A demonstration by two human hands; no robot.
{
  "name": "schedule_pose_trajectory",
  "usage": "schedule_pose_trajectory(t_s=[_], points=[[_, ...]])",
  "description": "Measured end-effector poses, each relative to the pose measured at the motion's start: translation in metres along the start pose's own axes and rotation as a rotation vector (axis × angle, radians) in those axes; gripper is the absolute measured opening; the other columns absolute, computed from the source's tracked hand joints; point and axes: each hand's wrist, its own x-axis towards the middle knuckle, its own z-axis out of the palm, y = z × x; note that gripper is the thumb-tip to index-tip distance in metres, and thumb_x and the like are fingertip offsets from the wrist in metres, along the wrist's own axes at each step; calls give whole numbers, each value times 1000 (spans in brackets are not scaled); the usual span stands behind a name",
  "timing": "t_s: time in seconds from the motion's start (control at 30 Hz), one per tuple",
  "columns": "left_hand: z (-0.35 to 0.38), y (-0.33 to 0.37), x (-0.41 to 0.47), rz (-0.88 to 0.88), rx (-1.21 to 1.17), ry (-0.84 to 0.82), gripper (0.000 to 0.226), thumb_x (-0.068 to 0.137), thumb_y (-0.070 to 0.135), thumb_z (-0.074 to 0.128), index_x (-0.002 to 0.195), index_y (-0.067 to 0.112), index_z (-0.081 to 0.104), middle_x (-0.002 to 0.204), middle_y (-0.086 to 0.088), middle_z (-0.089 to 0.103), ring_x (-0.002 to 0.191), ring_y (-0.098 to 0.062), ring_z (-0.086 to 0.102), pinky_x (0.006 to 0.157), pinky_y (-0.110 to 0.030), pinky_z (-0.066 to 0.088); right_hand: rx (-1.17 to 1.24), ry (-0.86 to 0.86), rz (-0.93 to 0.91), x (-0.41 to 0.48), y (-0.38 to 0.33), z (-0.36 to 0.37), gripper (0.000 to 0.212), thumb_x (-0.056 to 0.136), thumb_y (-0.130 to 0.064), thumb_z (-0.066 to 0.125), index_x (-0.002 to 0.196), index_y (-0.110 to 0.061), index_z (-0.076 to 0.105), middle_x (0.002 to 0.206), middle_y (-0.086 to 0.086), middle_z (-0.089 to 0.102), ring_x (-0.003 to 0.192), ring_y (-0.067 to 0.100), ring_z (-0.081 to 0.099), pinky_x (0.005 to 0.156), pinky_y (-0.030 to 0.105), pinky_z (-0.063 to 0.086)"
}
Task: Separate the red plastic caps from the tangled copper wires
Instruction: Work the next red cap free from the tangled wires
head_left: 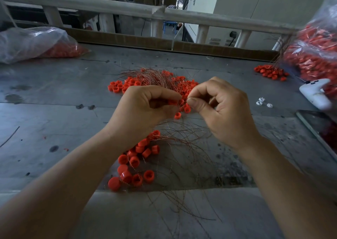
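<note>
Red caps [135, 163] strew the worktop [54, 114]; left hand [144, 109] grips the copper wires [155, 78] steady while right hand [218, 107] pinches one strand free.

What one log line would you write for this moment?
left hand: grips copper wires and a red cap | right hand: pinches one strand of them | table: more red caps lie among loose wires

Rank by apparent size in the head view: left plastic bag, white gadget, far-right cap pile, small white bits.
1. left plastic bag
2. white gadget and far-right cap pile: look alike, gadget nearer, so unranked
3. small white bits
</note>
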Motion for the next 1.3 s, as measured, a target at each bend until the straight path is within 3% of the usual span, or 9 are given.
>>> schedule_pose_trajectory(t_s=[0.17,0.43,0.53,0.63,0.87,1.03,1.3], points=[[1,0,0,-15,40,13,30,62,6,78,81,27,69,80,4,71,74,-9,68,68,-16,54,-5,-25,-2,-1,-1,2,4,78,-9,66,75,-7,65,72,-9,51,63,-4,49,59,4,37],[4,3,-1,16,53,13,25,51,29,75,71,23,62,71,-2,66,69,-23,65,64,-36,57,34,-72,-11,-2,-5,7,5,78,-11,66,75,-7,65,70,-17,47,62,-1,46,60,7,36],[3,3,-1,-17,-86,-18,30,47,30,74,74,24,65,75,0,70,71,-17,68,65,-28,58,39,-65,12,-2,-3,7,4,78,-10,67,76,-7,65,71,-17,48,62,-3,46,60,6,36],[4,3,-1,-30,-187,-56,27,54,18,72,81,19,68,78,4,72,73,-11,70,67,-18,54,21,-24,17,0,-2,5,5,77,-13,65,76,-7,65,70,-12,50,64,-2,47,60,7,37],[0,3,-1,-8,-156,-26,29,59,17,68,88,21,68,85,5,73,81,-12,69,73,-21,55,-3,-32,-14,0,-2,3,5,77,-11,67,76,-7,66,71,-17,46,64,-4,46,61,6,36],[1,3,-1,-3,-206,-75,29,61,13,65,89,22,67,83,12,72,81,-5,68,70,-13,51,-20,-44,-61,0,-3,1,4,78,-5,68,74,-4,65,73,-20,43,63,-12,47,58,2,34],[-2,1,-1,-36,-263,-100,29,67,12,61,95,20,67,89,4,73,82,-11,70,71,-14,52,-87,-48,-51,1,-4,-1,4,78,-7,68,75,-5,66,72,-23,40,60,-10,43,60,3,33]])
